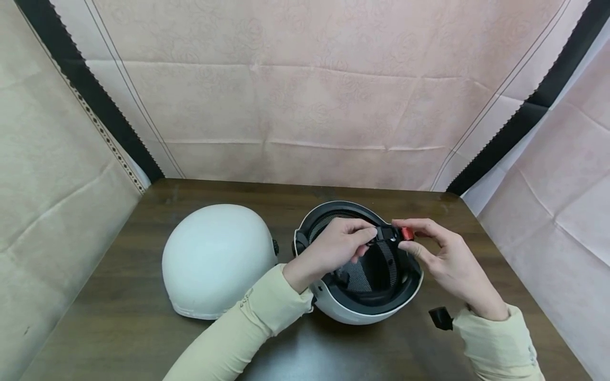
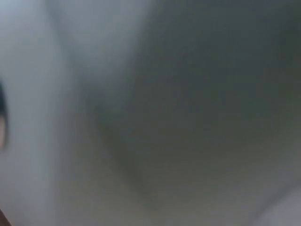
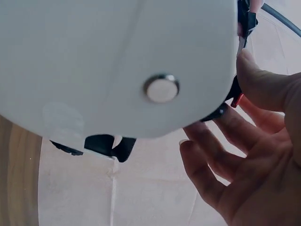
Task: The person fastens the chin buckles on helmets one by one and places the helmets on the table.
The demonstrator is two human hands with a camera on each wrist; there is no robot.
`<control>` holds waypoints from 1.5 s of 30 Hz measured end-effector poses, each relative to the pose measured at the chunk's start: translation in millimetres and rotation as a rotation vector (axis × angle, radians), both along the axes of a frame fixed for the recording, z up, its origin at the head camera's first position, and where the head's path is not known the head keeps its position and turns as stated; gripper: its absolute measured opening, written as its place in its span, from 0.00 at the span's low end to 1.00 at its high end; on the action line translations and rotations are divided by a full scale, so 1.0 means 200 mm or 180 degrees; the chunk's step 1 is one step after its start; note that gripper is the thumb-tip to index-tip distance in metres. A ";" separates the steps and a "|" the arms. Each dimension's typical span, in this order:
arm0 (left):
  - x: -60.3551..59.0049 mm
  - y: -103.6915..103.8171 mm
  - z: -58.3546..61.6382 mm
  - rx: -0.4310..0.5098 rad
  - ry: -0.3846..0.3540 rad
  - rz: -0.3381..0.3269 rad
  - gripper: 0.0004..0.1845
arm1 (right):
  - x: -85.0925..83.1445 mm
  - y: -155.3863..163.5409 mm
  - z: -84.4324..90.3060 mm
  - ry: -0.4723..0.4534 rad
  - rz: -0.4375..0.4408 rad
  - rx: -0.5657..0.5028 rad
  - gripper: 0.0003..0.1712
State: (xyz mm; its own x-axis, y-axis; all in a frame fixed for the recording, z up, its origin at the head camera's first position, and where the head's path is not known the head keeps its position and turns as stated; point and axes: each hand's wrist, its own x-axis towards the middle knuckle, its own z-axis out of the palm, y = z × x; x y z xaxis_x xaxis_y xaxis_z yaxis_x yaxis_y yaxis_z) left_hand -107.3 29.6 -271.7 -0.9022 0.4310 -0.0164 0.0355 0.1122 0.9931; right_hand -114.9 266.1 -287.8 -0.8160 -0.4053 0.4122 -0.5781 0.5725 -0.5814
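An upturned white helmet (image 1: 350, 316) lies with its black padded inside facing up. Over its opening is a chin strap buckle (image 1: 387, 233), black with a red tab (image 1: 407, 234). My left hand (image 1: 335, 246) pinches the black end of the buckle between thumb and fingers. From the other side, my right hand (image 1: 440, 254) holds the red end between thumb and forefinger. In the right wrist view the helmet's white shell (image 3: 117, 61) fills much of the picture, with the right thumb (image 3: 263, 84) beside its edge. The left wrist view is a grey blur.
A second white helmet (image 1: 219, 259) stands dome up to the left, close by the first. Both are on a dark wooden table (image 1: 119, 317). Pale cloth walls (image 1: 310, 116) rise behind and at both sides. A small black piece (image 1: 441, 318) is at the right sleeve.
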 end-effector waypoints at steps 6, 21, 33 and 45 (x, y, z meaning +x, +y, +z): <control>0.01 0.01 0.01 -0.0001 -0.0033 -0.0027 0.11 | 0.00 -0.01 0.00 0.0075 0.0027 -0.0033 0.26; 0.01 0.02 0.00 -0.0033 0.0005 -0.0058 0.10 | 0.01 -0.04 0.01 0.0278 0.0093 -0.0043 0.27; 0.01 0.03 -0.02 -0.0148 0.0006 -0.0081 0.12 | 0.08 -0.13 0.11 0.0493 0.0162 -0.0045 0.23; 0.01 0.03 -0.02 -0.0190 0.0048 -0.0071 0.11 | 0.00 -0.06 0.01 0.0649 0.0194 0.0073 0.27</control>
State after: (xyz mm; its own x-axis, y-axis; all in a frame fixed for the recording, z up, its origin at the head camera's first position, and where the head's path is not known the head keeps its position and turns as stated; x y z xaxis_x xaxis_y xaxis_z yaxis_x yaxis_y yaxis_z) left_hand -106.0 35.4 -275.4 -0.8927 0.4497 -0.0293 0.0535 0.1703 0.9839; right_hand -114.7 253.2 -286.8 -0.6903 -0.4625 0.5565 -0.7164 0.5446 -0.4361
